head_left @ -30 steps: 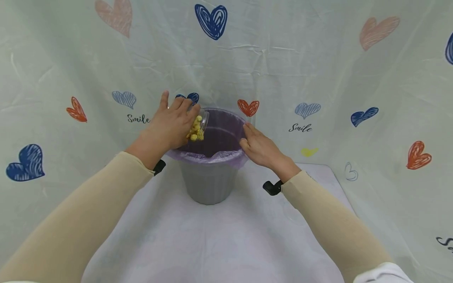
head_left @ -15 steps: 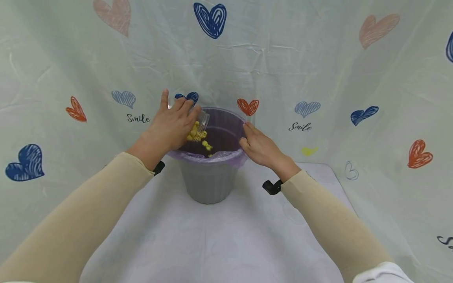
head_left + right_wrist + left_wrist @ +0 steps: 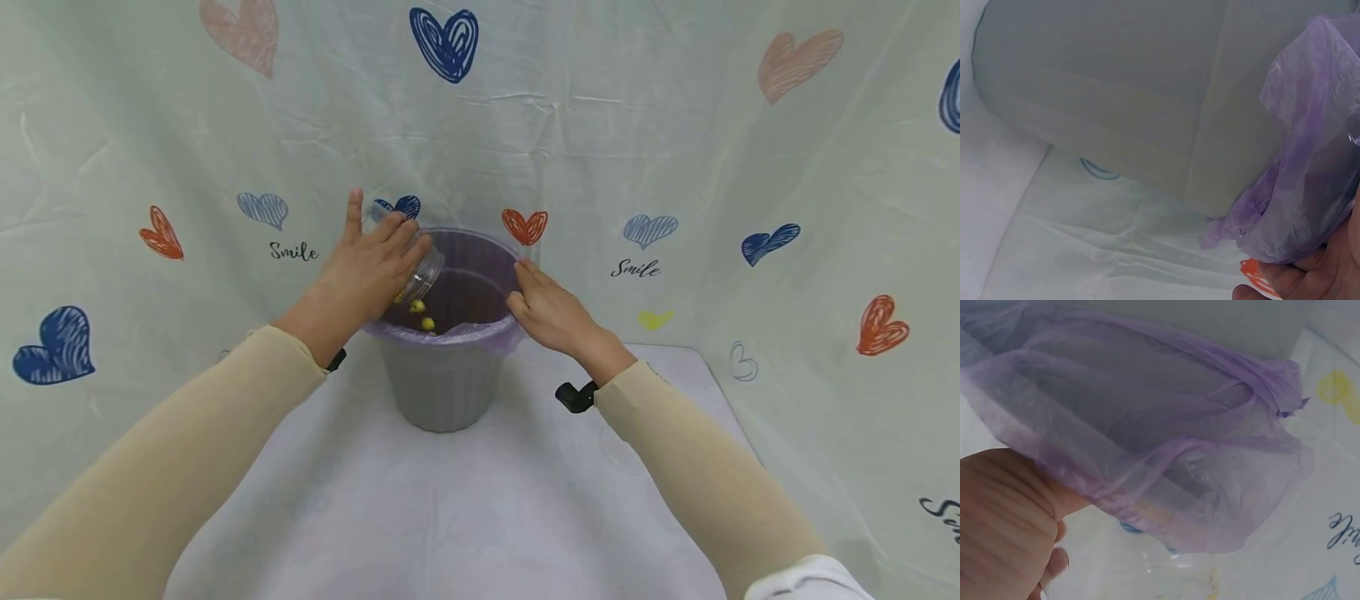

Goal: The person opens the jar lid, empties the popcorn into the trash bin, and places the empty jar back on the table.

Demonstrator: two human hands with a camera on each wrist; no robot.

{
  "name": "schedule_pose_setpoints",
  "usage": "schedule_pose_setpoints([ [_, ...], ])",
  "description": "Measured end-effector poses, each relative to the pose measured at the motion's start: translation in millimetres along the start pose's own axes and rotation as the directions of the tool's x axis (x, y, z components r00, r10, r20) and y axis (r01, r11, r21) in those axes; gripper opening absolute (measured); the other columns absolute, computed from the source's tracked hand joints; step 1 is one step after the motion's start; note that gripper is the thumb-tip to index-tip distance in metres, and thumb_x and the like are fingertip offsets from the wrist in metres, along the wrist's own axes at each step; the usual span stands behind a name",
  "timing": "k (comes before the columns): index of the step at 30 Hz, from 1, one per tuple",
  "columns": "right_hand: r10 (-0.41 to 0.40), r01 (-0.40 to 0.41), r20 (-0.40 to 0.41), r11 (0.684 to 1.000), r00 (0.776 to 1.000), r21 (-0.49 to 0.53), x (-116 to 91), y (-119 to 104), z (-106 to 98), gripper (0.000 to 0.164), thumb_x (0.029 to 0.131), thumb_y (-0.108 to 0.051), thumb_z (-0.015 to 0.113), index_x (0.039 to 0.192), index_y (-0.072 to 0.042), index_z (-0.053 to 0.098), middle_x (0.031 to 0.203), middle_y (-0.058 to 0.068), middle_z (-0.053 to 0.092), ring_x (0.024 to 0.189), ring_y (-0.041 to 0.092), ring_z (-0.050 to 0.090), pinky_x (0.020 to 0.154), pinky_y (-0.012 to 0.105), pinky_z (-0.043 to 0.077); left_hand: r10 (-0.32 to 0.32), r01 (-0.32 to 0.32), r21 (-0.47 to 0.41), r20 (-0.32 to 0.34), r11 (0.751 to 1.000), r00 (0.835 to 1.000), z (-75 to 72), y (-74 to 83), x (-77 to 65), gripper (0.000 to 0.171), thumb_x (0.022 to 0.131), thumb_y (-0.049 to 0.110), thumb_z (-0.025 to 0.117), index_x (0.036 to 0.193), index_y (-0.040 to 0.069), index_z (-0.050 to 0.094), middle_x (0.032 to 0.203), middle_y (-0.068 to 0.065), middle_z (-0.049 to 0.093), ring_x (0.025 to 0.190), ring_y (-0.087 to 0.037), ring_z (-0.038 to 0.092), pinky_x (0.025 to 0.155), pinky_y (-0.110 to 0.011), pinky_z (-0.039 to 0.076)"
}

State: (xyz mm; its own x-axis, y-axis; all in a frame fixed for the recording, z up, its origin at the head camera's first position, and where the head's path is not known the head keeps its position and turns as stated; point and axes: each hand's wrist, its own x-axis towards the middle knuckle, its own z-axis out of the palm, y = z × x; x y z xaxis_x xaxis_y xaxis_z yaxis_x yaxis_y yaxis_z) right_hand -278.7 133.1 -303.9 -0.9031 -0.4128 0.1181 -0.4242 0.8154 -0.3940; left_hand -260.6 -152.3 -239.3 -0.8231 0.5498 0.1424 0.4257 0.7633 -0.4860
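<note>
In the head view my left hand [image 3: 367, 271] grips a clear plastic jar [image 3: 427, 271], tipped mouth-down over the grey trash bin [image 3: 442, 387]. Yellow pieces like popcorn [image 3: 427, 323] drop from its mouth into the bin; the palm side of this hand is hidden. A purple bin liner [image 3: 480, 335] is folded over the rim. At the right side of that rim, my right hand [image 3: 551, 308] holds on, thumb toward the inside. The right wrist view has its fingers [image 3: 1297, 278] right at the liner. In the left wrist view, the liner [image 3: 1210, 481] covers much of the work.
The bin stands on a table with a whitish cover [image 3: 450, 517]. Close behind it hangs a pale curtain [image 3: 585, 125] printed with hearts and "Smile". Black wrist straps [image 3: 576, 397] show below the hands.
The left hand has tipped the jar further down. Yellow pieces that filled its mouth have poured out, and only a few still show falling. The right hand has stayed at the rim.
</note>
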Motion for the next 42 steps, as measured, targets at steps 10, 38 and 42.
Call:
schedule_pose_setpoints([
  [10, 0.006, -0.006, -0.003, 1.000, 1.000, -0.001, 1, -1, 0, 0.072, 0.104, -0.031, 0.029, 0.165, 0.005, 0.020, 0.176, 0.020, 0.015, 0.164, 0.031, 0.013, 0.132, 0.047, 0.016, 0.033, -0.030, 0.083, -0.026, 0.996, 0.999, 4.1, 4.6, 0.8, 0.080, 0.099, 0.008, 0.072, 0.167, 0.017, 0.032, 0.170, -0.013, 0.034, 0.161, -0.034, 0.022, 0.122, -0.077, -0.004],
  [38, 0.009, -0.009, -0.010, 1.000, 1.000, 0.006, 1, 0, 1, 0.071, 0.104, -0.031, 0.029, 0.165, 0.005, 0.020, 0.176, 0.020, 0.014, 0.164, 0.031, 0.013, 0.132, 0.047, 0.016, 0.131, -0.119, 0.237, -0.036, 0.964, 0.991, -1.7, 7.3, -2.6, 0.089, 0.092, 0.010, 0.080, 0.166, 0.021, 0.032, 0.169, -0.006, 0.034, 0.157, -0.032, 0.027, 0.123, -0.076, -0.004],
  [42, 0.010, -0.010, -0.011, 1.000, 1.000, 0.006, 1, 0, 1, 0.072, 0.103, -0.032, 0.029, 0.165, 0.005, 0.020, 0.176, 0.020, 0.014, 0.164, 0.031, 0.013, 0.132, 0.047, 0.017, 0.160, -0.164, 0.321, 0.039, 0.933, 0.986, -5.6, 10.6, -2.1, 0.095, 0.093, 0.016, 0.081, 0.169, 0.025, 0.025, 0.174, -0.002, 0.027, 0.159, -0.031, 0.024, 0.122, -0.077, -0.006],
])
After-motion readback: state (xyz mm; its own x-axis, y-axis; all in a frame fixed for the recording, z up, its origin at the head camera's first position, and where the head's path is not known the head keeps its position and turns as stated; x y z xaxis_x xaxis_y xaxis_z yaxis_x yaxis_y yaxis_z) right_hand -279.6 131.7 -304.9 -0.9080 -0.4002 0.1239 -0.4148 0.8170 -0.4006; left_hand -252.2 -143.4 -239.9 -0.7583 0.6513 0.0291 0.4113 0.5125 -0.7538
